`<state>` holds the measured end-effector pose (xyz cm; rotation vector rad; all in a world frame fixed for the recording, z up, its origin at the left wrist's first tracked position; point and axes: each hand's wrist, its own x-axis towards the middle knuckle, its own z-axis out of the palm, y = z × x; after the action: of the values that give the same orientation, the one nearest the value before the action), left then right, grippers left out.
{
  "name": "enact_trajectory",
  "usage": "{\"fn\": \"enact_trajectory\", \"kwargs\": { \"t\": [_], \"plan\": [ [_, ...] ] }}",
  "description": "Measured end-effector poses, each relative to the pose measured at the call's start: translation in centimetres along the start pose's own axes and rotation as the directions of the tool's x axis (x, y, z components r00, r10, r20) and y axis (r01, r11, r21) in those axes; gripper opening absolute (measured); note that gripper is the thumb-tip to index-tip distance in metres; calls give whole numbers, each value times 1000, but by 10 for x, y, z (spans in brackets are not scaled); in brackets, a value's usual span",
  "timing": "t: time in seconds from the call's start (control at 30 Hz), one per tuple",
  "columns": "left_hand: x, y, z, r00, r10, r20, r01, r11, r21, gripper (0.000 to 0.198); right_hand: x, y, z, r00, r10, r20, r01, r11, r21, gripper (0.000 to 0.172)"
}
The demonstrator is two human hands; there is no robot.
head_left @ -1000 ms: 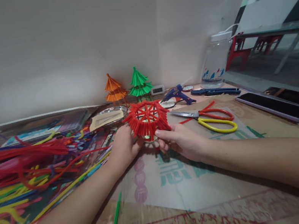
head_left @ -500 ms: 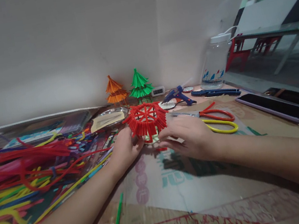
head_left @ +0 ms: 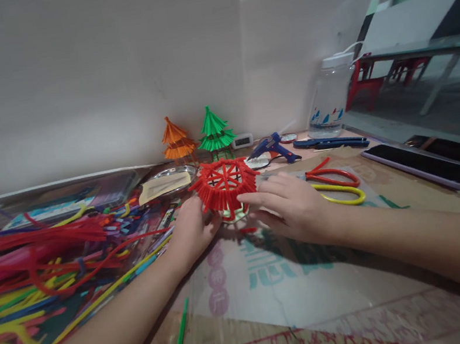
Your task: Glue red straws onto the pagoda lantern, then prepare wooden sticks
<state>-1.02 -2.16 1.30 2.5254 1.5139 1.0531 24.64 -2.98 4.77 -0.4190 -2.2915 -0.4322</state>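
Note:
A red pipe-cleaner pavilion [head_left: 227, 187] stands in the middle of the table, its top an open frame of spokes and its skirt a sloping fringe. My left hand [head_left: 192, 223] is closed at its lower left side, fingertips partly hidden by the structure. On the right, my right hand [head_left: 292, 205] has its fingers loosely bent and apart, the index fingertip at the fringe's lower right edge. A pale round base [head_left: 234, 214] shows beneath the pavilion. Just behind it stand an orange pipe-cleaner pagoda [head_left: 178, 139] and a green pipe-cleaner pagoda [head_left: 214, 130].
Loose coloured pipe cleaners [head_left: 38, 271] cover the left side. Scissors [head_left: 340, 191], a blue glue gun [head_left: 273, 149], a phone [head_left: 425, 167] and a water bottle [head_left: 328, 98] lie or stand at right. A short green stick [head_left: 181, 338] lies in front. A metal dish [head_left: 172, 176] sits behind.
My right hand's fingers have lifted slightly from near the base, bringing the index finger to the roof's lower edge. My left hand and the red pavilion stay nearly in place.

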Motion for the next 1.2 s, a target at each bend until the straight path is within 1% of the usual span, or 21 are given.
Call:
{"fn": "enact_trajectory", "kwargs": {
  "t": [0.1, 0.27, 0.37, 0.47, 0.5, 0.57, 0.63, 0.67, 0.7, 0.77, 0.83, 0.87, 0.9, 0.97, 1.0, 1.03, 1.1, 1.17, 1.2],
  "plan": [
    [-1, 0, 0, 1000, 1, 0, -1, 1000, 6, 36, 0, 0, 0, 1000, 16, 4, -16, 999, -28, 28],
    [-1, 0, -1, 1000, 11, 2, -11, 1000, 7, 34, 1, -1, 1, 998, 32, 63, -30, 999, -38, 31],
    [0, 1, -1, 1000, 14, 6, -14, 1000, -1, 33, 2, -2, 0, 997, 41, 60, -41, 999, -7, 31],
    [0, 1, -1, 1000, 16, 7, -16, 1000, -12, 35, 4, -2, -4, 998, 56, 41, -58, 997, 60, 31],
    [1, 1, -1, 1000, 19, 9, -19, 1000, -18, 36, 5, -1, -6, 997, 77, 27, -79, 992, 94, 31],
    [1, 0, -1, 1000, 24, 11, -24, 999, -33, 35, 8, 3, -9, 987, 157, -18, -152, 974, 167, 26],
    [1, 0, 0, 1000, 20, 10, -20, 999, -46, 34, 9, 13, -12, 963, 261, -67, -243, 949, 200, 15],
    [1, 0, 0, 1000, 14, 9, -13, 999, -51, 33, 9, 20, -13, 947, 310, -80, -291, 937, 193, 11],
    [1, -1, 0, 1000, 5, 9, -5, 998, -56, 33, 8, 30, -13, 931, 356, -83, -339, 925, 170, 12],
    [1, -1, 0, 1000, -9, 10, 10, 998, -64, 34, 3, 54, -13, 895, 444, -52, -438, 894, 91, 25],
    [0, -1, 1, 1000, -15, 8, 15, 997, -71, 38, -8, 82, -11, 830, 556, -40, -557, 831, -12, 36],
    [0, -1, 1, 1000, -14, 5, 15, 997, -75, 39, -15, 96, -9, 785, 618, -47, -620, 783, -50, 37],
    [0, -1, 1, 1000, -13, 2, 13, 997, -78, 40, -22, 109, -7, 726, 685, -62, -687, 722, -81, 37],
    [0, 0, 1, 1000, -7, -5, 7, 997, -83, 40, -36, 132, -1, 579, 811, -81, -815, 571, -99, 27],
    [0, 0, 1, 1000, -3, -9, 2, 996, -85, 40, -41, 142, 2, 525, 849, -59, -850, 520, -90, 28],
    [0, 0, 1, 1000, 3, -15, -4, 996, -86, 40, -45, 150, 5, 494, 869, -13, -866, 491, -89, 35],
    [0, -1, 1, 1000, 14, -26, -17, 996, -87, 39, -48, 161, 10, 483, 871, 86, -867, 490, -95, 49],
    [0, -1, 2, 999, 26, -32, -28, 996, -88, 36, -44, 169, 14, 484, 856, 181, -855, 507, -111, 56],
    [0, -2, 2, 999, 30, -32, -33, 996, -88, 35, -40, 172, 15, 475, 851, 225, -853, 508, -119, 56]
  ]
}}
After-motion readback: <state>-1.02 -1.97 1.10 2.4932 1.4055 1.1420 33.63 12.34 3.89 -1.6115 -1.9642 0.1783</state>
